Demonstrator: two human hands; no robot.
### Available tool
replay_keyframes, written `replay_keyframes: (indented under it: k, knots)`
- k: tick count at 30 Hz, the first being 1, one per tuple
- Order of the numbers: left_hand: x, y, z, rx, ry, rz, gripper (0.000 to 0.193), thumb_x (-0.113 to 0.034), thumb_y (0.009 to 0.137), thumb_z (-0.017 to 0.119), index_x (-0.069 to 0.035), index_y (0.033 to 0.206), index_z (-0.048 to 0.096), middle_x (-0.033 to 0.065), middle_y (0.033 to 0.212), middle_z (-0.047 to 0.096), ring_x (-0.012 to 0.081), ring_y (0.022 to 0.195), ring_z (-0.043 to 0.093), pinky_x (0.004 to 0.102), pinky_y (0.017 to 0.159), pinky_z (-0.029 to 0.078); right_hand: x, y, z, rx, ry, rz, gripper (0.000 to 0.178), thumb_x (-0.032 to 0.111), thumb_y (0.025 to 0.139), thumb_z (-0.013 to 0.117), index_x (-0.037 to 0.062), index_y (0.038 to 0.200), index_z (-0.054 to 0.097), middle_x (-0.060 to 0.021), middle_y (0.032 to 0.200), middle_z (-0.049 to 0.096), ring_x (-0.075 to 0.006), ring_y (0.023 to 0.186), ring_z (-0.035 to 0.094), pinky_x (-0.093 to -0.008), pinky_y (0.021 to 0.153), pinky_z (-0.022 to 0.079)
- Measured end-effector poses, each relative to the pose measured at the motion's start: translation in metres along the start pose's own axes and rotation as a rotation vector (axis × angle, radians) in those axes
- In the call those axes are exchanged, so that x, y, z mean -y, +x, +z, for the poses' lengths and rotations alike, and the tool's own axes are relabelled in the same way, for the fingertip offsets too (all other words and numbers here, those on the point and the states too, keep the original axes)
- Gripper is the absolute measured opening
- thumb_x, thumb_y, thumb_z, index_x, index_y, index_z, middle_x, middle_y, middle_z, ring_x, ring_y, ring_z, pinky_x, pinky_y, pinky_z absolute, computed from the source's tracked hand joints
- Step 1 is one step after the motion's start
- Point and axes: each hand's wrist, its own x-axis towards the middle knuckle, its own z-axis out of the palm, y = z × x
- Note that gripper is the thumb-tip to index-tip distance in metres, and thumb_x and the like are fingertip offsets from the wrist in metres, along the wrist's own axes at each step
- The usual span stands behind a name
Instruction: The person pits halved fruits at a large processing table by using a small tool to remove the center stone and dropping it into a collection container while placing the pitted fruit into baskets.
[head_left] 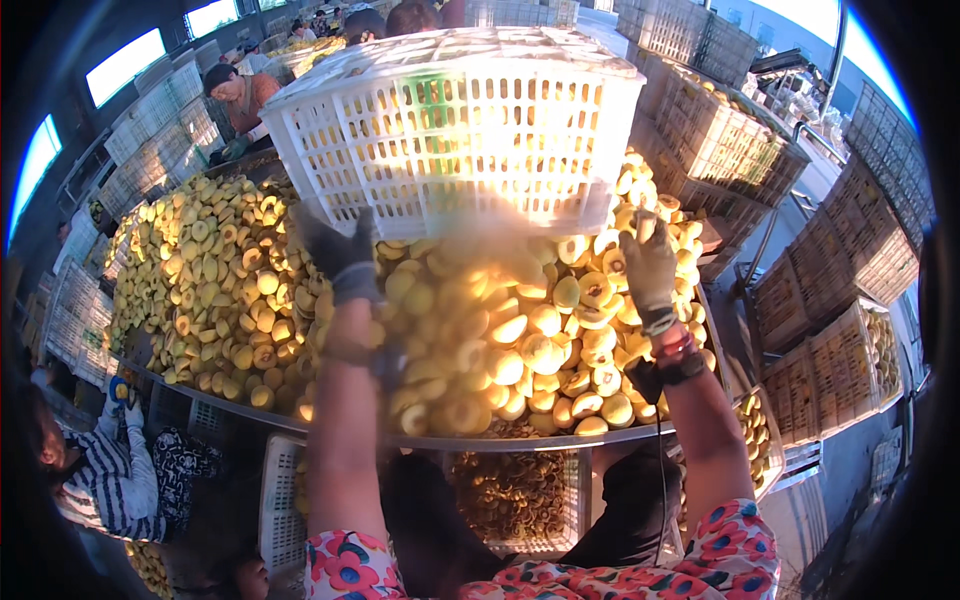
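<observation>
A white slatted plastic crate (455, 140) stands at the far side of a heap of halved yellow fruit (540, 350), which look like pitted peaches. Beside the crate's lower left corner is my left hand (340, 250) in a dark glove, thumb and fingers apart; motion blurs it, and whether it touches the crate is unclear. My right hand (650, 262), in a greyish glove, is over the fruit near the lower right corner, with loosely bent fingers and nothing plainly held. A blurred patch between my hands hides some fruit and part of the crate.
The heap lies on a table with a metal rim (520, 440). Below it, a crate (575, 500) holds brownish scraps. Stacked fruit crates (730, 130) stand at the right. One co-worker (245, 100) is at the far left, another in stripes (110, 480) at the near left.
</observation>
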Motion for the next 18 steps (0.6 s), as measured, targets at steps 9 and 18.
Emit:
replay_keyframes:
  k: [9,18]
  knots:
    - [0.086,0.088,0.06,0.438,-0.552,-0.323,0.07,-0.034,0.074,0.07,0.001,0.126,0.039,0.0136,0.11,0.059,0.0247,0.097,0.057,0.0358,0.085,0.044,-0.038,0.116,0.062,-0.257,0.092,-0.268,0.037,0.013,0.087,0.057,0.0072,0.121,0.042,-0.0043,0.111,0.054,-0.0156,0.095,0.055,-0.0242,0.084,0.043]
    - [0.07,0.129,0.078,0.4,-0.727,-0.361,0.068,-0.034,0.072,0.073,0.002,0.121,0.042,0.0143,0.108,0.058,0.0215,0.091,0.059,0.0348,0.08,0.047,0.009,0.167,0.05,-0.071,0.265,-0.117,0.032,0.009,0.086,0.057,0.0146,0.117,0.05,0.002,0.096,0.058,-0.0062,0.075,0.053,-0.0218,0.056,0.046]
